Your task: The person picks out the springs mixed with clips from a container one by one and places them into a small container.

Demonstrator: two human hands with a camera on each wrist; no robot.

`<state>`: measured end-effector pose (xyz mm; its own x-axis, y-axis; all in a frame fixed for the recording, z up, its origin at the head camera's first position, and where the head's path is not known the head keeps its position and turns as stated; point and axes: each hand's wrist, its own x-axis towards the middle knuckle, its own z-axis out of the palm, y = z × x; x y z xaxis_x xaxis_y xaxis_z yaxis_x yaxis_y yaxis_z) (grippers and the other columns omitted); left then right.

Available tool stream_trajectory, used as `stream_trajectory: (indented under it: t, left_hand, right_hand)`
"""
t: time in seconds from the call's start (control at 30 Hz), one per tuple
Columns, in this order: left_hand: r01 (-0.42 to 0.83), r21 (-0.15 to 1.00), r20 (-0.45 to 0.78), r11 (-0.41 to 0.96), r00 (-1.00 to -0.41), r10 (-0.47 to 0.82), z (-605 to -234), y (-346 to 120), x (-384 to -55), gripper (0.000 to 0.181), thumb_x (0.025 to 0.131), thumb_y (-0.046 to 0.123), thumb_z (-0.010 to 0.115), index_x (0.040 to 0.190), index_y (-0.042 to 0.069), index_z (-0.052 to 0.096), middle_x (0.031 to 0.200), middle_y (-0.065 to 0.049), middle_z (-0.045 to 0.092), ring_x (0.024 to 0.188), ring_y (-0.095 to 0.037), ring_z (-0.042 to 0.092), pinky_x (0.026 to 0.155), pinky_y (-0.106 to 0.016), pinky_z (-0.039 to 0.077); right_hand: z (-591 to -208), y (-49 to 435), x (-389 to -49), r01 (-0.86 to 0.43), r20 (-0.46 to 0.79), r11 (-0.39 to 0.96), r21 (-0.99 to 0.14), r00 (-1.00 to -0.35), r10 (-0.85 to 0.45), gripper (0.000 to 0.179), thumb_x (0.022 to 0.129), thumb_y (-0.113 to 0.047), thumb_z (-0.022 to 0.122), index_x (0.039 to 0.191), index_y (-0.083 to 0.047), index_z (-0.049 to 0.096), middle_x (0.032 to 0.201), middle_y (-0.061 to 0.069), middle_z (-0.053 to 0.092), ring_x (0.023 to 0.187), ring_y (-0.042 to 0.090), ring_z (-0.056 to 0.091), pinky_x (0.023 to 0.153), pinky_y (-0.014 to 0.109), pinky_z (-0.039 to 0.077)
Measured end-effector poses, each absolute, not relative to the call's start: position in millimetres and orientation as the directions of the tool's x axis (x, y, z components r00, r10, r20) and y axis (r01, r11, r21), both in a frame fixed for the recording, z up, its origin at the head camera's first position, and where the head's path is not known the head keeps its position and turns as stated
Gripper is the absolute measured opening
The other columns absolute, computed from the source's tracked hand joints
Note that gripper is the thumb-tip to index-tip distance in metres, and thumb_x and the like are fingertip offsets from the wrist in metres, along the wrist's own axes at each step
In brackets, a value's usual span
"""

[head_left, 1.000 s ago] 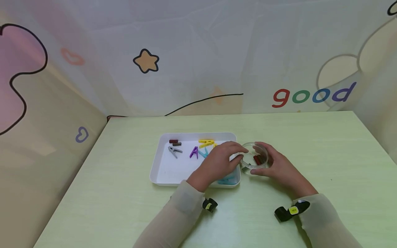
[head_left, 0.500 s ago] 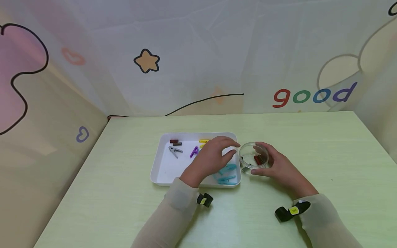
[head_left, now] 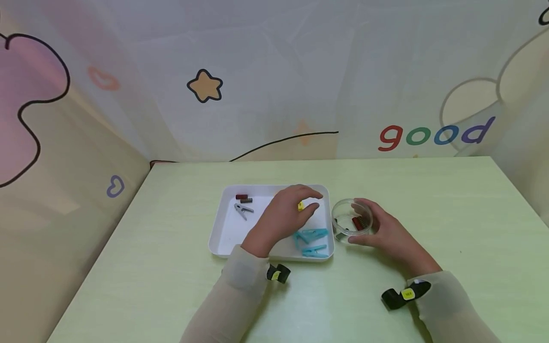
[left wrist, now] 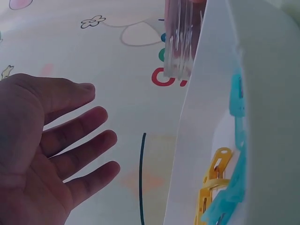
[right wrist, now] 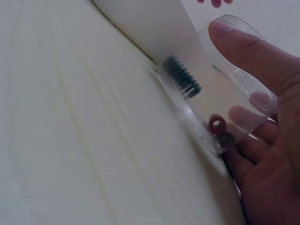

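My left hand [head_left: 280,216] hovers above the white tray [head_left: 215,233], thumb and fingers apart; the left wrist view shows no object between them. Under it, a yellow clothespin [left wrist: 215,178] partly shows beside light-blue clothespins [head_left: 315,250] at the tray's right. My right hand [head_left: 388,231] grips a clear round plastic container [right wrist: 220,79] by its side, thumb on one side and fingers on the other. Inside lie a dark green coil spring [right wrist: 182,76], a red spring [right wrist: 217,124] and a dark one [right wrist: 226,139]. The container stands against the tray's right side.
At the tray's back left are a red spring [head_left: 241,196] and a dark spring [head_left: 246,200], with a grey clothespin [head_left: 243,210] just in front. The pale green table [head_left: 463,214] extends around the tray, up to a printed backdrop [head_left: 274,95].
My left hand has moved left from the container's rim to over the tray, now covering the purple clothespin and uncovering the light-blue ones at front right. The right hand keeps holding the container.
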<state>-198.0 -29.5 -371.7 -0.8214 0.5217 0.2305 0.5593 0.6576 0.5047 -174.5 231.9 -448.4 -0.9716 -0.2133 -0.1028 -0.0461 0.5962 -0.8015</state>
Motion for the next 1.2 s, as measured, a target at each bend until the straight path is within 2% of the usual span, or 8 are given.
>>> stream_trajectory:
  t: [0.23, 1.2]
  left_hand:
    - [0.532, 0.532, 0.239, 0.659, -0.841, 0.486, -369, -37, -202, 0.027, 0.097, 0.024, 0.059, 0.12, 0.015, 0.068, 0.125, 0.0, 0.066, 0.119, -0.017, 0.059, 0.102, -0.035, 0.048]
    - [0.426, 0.595, 0.247, 0.681, -0.904, 0.35, -364, -69, -217, 0.029, 0.097, 0.025, 0.059, 0.123, 0.016, 0.067, 0.126, -0.001, 0.065, 0.124, -0.02, 0.057, 0.106, -0.038, 0.046]
  right_hand:
    - [-449, 232, -176, -0.052, -0.1, 0.606, -0.794, -0.972, -0.214, 0.099, 0.073, -0.05, 0.08, 0.152, -0.03, 0.023, 0.154, 0.007, 0.038, 0.143, 0.038, 0.031, 0.111, 0.061, 0.031]
    - [-448, 232, -176, -0.073, -0.091, 0.617, -0.783, -0.969, -0.23, 0.1, 0.073, -0.051, 0.079, 0.152, -0.028, 0.022, 0.154, 0.007, 0.038, 0.143, 0.037, 0.031, 0.111, 0.062, 0.029]
